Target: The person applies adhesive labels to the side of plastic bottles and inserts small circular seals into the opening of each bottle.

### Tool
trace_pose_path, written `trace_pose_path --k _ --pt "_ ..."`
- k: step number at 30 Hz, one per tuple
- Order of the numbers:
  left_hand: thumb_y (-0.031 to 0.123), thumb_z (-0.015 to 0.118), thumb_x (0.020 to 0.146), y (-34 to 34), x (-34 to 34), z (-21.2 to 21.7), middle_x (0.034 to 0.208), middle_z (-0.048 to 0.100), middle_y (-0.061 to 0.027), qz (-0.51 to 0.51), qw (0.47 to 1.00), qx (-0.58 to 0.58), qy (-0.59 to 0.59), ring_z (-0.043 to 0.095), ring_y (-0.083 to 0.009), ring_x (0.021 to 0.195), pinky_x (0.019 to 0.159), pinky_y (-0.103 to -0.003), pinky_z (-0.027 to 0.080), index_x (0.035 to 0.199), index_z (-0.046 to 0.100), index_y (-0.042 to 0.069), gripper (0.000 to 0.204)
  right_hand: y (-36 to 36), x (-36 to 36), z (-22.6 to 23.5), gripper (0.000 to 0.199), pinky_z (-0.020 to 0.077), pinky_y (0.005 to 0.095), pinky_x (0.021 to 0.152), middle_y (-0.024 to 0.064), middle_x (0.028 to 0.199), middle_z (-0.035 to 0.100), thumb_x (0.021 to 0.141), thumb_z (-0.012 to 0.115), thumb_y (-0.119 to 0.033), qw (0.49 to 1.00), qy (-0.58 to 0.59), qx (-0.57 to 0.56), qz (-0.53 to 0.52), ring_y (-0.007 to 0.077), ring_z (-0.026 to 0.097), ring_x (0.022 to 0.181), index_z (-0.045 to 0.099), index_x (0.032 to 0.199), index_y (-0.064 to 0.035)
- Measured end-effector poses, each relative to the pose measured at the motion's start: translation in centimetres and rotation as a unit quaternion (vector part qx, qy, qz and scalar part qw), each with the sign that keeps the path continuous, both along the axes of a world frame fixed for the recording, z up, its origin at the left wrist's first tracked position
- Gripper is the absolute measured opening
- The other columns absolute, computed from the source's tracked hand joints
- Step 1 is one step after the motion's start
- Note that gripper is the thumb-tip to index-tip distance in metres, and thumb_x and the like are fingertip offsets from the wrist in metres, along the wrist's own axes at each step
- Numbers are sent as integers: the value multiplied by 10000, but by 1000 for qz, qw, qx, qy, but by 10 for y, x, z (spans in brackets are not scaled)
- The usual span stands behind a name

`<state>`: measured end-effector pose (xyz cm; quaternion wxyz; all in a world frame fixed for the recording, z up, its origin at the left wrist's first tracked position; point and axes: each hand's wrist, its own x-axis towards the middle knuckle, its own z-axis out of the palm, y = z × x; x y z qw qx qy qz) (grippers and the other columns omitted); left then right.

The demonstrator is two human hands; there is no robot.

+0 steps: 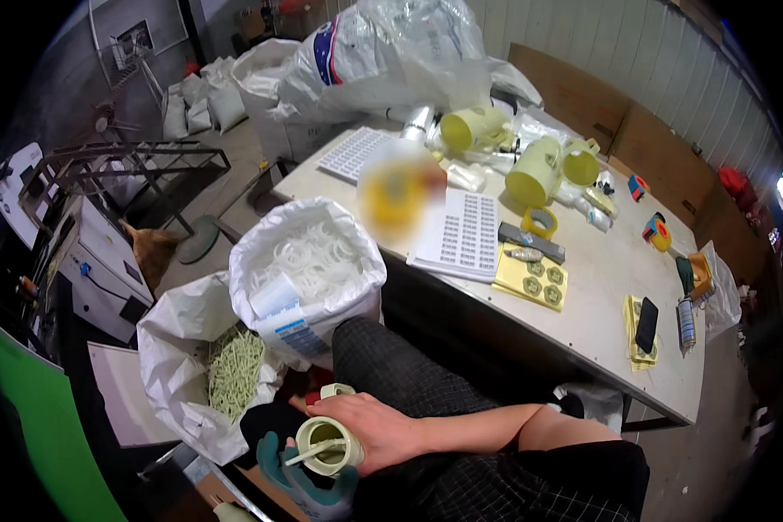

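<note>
A pale green plastic mug-like jug is in front of my lap, its open mouth facing up toward me. My right hand, bare, wraps around its far right side, near the handle. My left hand, in a teal and grey glove, curls around the near left side of the rim. Across the mouth lies a thin pale green plastic stick, its outer end beside the gloved fingers. Whether the stick is joined to the jug is hard to tell. The jug's lower part is hidden.
A white sack of pale green sticks stands left, beside another sack of clear plastic rings. The table bears yellowish jugs, label sheets, tape and a phone. A large plastic bag sits behind.
</note>
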<state>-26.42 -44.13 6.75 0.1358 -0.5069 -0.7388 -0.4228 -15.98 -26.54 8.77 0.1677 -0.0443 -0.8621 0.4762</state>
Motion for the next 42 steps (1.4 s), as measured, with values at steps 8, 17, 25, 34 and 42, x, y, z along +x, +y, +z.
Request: trace_pose_path --k 8,17,25,34,42 --pt "262 762 902 2 21 12 1188 691 -95 -23 996 -83 10 639 -370 1150 1098 -620 439 1105 650 124 270 -7 10 -15 859 394 492 1068 164 1449 573 771 853 -333 996 68 51 -33 366 530 1385 488 1496 -48" --pt "363 720 877 -2 18 12 924 690 -91 -29 981 -191 -10 676 -293 940 1044 -570 495 1040 699 85 323 -4 3 -12 963 375 491 1142 153 1420 590 644 971 -347 998 3 54 26 345 518 1410 537 1457 -68" --pt "299 973 724 -10 -74 25 1656 305 -263 84 981 106 -136 446 -398 1473 1212 -489 405 1672 130 15 1300 -7 -136 5 853 326 540 1198 189 1560 429 700 903 -206 977 191 62 75 443 383 1450 564 1481 -155" --pt "122 919 802 1 -80 -19 1569 406 -258 143 985 73 -58 508 -417 1391 1162 -491 454 1608 256 -57 1059 15 -154 -7 870 398 522 1167 182 1474 493 708 858 -164 956 211 171 110 427 453 1390 521 1509 -169" --pt "281 943 707 -3 35 -45 1393 549 -171 -88 978 -119 -146 523 -362 1303 1082 -491 445 1395 550 71 819 117 8 -13 955 219 481 1314 270 1706 282 859 825 -193 929 -222 19 294 392 239 1607 322 1656 -42"
